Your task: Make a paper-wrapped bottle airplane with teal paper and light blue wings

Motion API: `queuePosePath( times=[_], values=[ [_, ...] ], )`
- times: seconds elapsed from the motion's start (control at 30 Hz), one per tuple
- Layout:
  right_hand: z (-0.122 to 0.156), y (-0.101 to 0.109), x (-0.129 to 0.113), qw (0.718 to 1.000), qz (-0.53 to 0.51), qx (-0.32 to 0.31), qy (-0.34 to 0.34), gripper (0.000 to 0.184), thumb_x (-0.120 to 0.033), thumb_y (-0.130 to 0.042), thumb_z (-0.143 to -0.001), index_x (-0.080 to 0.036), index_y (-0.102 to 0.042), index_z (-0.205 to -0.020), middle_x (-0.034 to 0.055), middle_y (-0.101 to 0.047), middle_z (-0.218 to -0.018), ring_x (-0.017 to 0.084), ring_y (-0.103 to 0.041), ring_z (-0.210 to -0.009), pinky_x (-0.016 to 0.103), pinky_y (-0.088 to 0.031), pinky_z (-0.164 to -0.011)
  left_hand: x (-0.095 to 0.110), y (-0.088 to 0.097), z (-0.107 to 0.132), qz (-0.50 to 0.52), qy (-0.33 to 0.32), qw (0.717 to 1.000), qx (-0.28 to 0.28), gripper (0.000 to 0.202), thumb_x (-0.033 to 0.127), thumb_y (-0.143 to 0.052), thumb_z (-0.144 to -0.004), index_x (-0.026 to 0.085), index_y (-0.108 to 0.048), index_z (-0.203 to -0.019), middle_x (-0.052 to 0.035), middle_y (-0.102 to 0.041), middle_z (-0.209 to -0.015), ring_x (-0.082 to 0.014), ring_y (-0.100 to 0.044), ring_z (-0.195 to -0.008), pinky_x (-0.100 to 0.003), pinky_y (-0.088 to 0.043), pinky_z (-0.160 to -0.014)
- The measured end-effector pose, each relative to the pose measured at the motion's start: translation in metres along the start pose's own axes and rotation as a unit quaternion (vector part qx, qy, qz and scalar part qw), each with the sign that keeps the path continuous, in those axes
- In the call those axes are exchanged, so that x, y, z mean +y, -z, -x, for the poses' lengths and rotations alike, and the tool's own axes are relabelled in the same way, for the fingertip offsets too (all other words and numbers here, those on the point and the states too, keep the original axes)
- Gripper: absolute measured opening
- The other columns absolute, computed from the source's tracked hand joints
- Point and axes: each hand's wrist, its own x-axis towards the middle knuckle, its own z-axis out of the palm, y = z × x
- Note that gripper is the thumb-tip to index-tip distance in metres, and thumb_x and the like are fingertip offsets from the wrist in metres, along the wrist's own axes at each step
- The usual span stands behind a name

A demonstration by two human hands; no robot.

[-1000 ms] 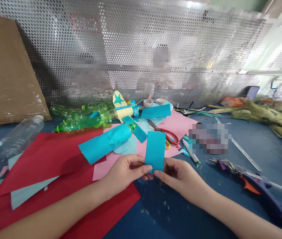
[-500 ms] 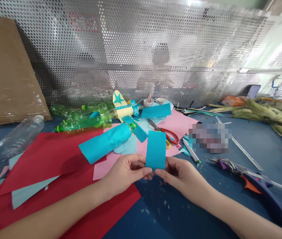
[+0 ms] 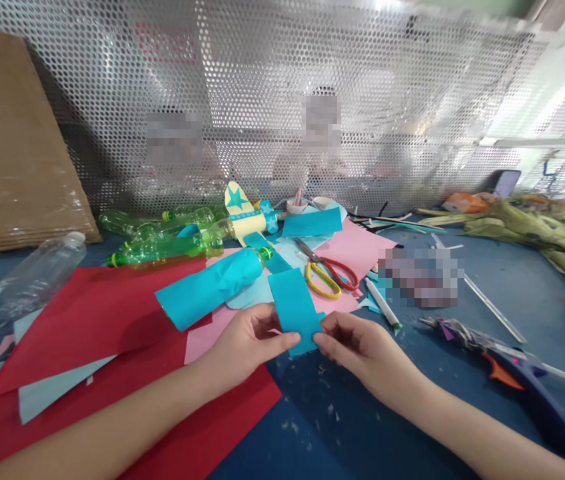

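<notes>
Both hands pinch the near end of a folded turquoise paper strip [image 3: 293,308] just above the blue table. My left hand [image 3: 248,343] grips its left edge with thumb and fingers closed. My right hand [image 3: 357,348] pinches its lower right corner. The strip leans to the left, away from me. Just beyond it lies a green bottle wrapped in turquoise paper [image 3: 211,288]. Scissors with red and yellow handles [image 3: 325,274] lie on pink paper [image 3: 357,248] to the right of the strip.
Red paper sheets [image 3: 87,320] cover the table's left side. Green bottles [image 3: 165,245], a clear bottle [image 3: 37,275] and a paper plane model [image 3: 243,217] lie behind. A glue gun [image 3: 502,363] and pen [image 3: 383,305] lie right. Cardboard [image 3: 7,147] leans on the perforated metal screen.
The turquoise strip has tilted from upright to leaning left and sits lower. The scissors' yellow handle, hidden behind it before, now shows.
</notes>
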Motion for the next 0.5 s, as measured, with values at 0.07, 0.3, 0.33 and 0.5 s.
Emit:
queuePosePath(
  times=[0.07,0.3,0.33,0.5],
  values=[
    [0.0009,-0.001,0.0,1.0,-0.014,-0.013,-0.005,0.028,-0.049,-0.059,-0.082,-0.021,-0.055,-0.077,-0.0022,-0.052,-0.065,0.013,-0.048,-0.059,0.025,-0.04,-0.055,0.0017,-0.0006,0.0003,-0.007,0.014,1.0,0.017,0.021,0.03,-0.076,-0.07,0.017,-0.067,-0.084,-0.0037,-0.074,-0.086,-0.0186,-0.066,-0.079,-0.031,-0.052,-0.076],
    [0.0031,-0.0007,-0.0003,0.999,0.004,0.016,0.035,0.029,-0.045,-0.057,-0.085,-0.022,-0.051,-0.069,-0.0034,-0.047,-0.061,0.012,-0.047,-0.058,0.024,-0.039,-0.054,0.0033,0.002,0.0064,-0.009,0.09,0.995,0.042,0.018,0.033,-0.076,-0.067,0.02,-0.071,-0.078,-0.0018,-0.075,-0.081,-0.0217,-0.068,-0.081,-0.034,-0.053,-0.08],
    [0.0028,0.0001,-0.001,0.999,-0.009,0.027,0.036,0.03,-0.048,-0.057,-0.085,-0.022,-0.05,-0.07,-0.0035,-0.047,-0.061,0.012,-0.047,-0.058,0.024,-0.04,-0.054,0.0024,0.0027,0.0064,-0.001,0.085,0.996,0.038,0.019,0.034,-0.076,-0.069,0.019,-0.071,-0.08,-0.002,-0.075,-0.082,-0.0216,-0.069,-0.082,-0.033,-0.053,-0.08],
    [0.0001,0.0015,-0.0028,0.993,-0.109,0.032,0.014,0.039,-0.061,-0.053,-0.084,-0.024,-0.043,-0.075,-0.0043,-0.05,-0.063,0.013,-0.053,-0.06,0.027,-0.048,-0.058,0.0012,0.0044,-0.0004,0.129,0.038,0.989,0.067,0.031,0.04,-0.074,-0.074,0.019,-0.066,-0.096,-0.0022,-0.073,-0.083,-0.0171,-0.067,-0.072,-0.03,-0.056,-0.068]
  ],
)
